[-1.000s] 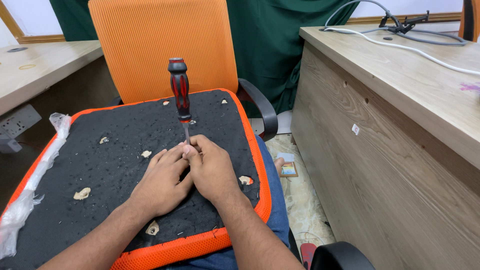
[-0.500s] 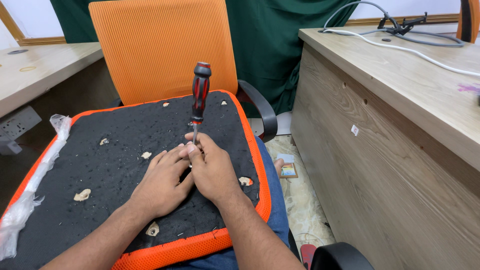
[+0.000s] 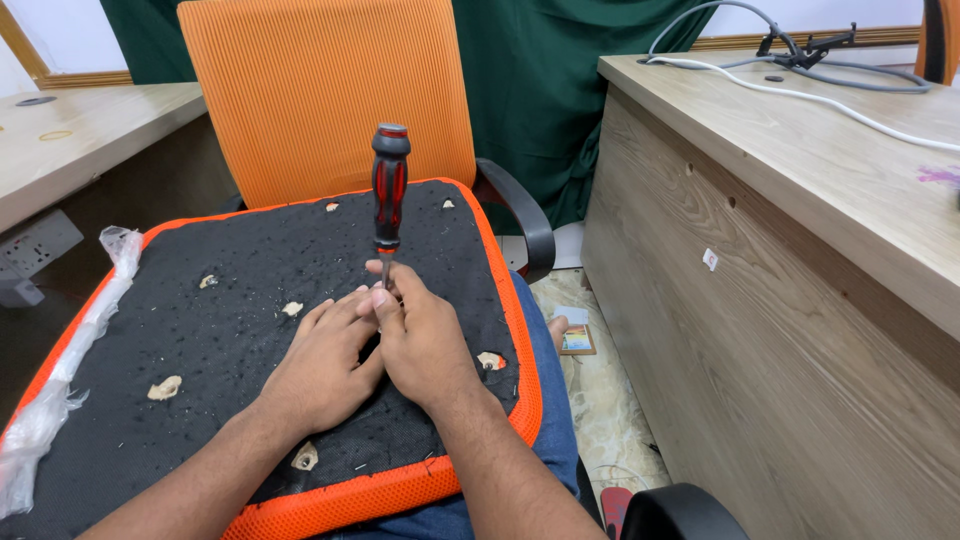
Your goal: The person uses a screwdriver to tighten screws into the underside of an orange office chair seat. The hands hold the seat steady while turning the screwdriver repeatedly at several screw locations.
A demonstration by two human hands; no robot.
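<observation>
On the black underside of the seat cushion (image 3: 200,330), resting on the person's lap, right hand (image 3: 425,340) & left hand (image 3: 320,365) press together, fingertips pinching the screwdriver (image 3: 388,195) shaft low down; red-black handle stands upright above the grip, w/ orange chair back (image 3: 315,90) behind.

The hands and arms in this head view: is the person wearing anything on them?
Nothing shows on them. The left hand and right hand are bare, with no gloves, rings or watch in sight, and both forearms are uncovered down to the bottom edge, so no sleeves appear.
</observation>
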